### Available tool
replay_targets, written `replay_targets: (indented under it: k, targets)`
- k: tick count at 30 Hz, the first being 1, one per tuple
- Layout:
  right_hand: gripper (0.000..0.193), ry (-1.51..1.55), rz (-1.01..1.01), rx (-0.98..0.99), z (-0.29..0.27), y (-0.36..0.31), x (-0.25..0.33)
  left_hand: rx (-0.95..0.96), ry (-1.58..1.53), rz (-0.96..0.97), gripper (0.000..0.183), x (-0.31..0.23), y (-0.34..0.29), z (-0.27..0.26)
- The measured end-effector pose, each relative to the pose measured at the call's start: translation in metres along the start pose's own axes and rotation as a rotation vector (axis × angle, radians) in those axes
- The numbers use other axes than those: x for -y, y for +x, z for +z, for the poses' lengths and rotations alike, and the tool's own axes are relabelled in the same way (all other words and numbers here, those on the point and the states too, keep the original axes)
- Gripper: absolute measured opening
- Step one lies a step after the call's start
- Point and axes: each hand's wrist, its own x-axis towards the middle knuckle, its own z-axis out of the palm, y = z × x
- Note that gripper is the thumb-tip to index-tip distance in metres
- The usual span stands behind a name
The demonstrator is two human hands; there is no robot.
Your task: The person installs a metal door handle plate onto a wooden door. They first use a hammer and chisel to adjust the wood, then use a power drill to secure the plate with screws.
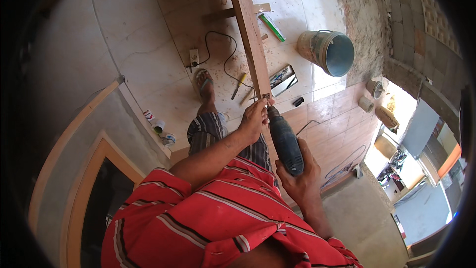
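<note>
My right hand grips the rear of a dark blue corded power drill, whose chuck points away toward the end of a long wooden beam. A dark cut or patch shows on the beam's near end. Beside the chuck, my left hand has its fingers pinched together near the drill's tip and the beam's end. What those fingers hold, if anything, is too small to make out. The drill bit is mostly hidden by them.
A wood crosspiece lies under the beam. Around it are a green-and-white box, an open tool case, a yellow-handled tool and a black cord running to a socket block. A bucket lies tipped at right.
</note>
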Motion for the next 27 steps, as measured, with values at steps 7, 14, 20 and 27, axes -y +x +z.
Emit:
replay_targets:
  k: [7, 14, 20, 27]
  targets:
    - [0.078, -0.289, 0.013, 0.130, -0.015, 0.018, 0.041, -0.127, 0.221, 0.194, 0.027, 0.030, 0.003, -0.013]
    - [0.079, -0.355, -0.080, 0.123, -0.016, 0.028, 0.042, -0.188, 0.687, 0.506, 0.044, 0.062, 0.038, -0.038]
    - [0.078, -0.409, -0.041, 0.161, -0.020, 0.036, 0.056, -0.005, 0.574, 0.569, 0.026, 0.034, 0.024, -0.031]
    - [0.080, -0.413, -0.091, 0.147, -0.020, 0.038, 0.055, -0.009, 0.664, 0.511, 0.025, 0.039, 0.032, -0.039]
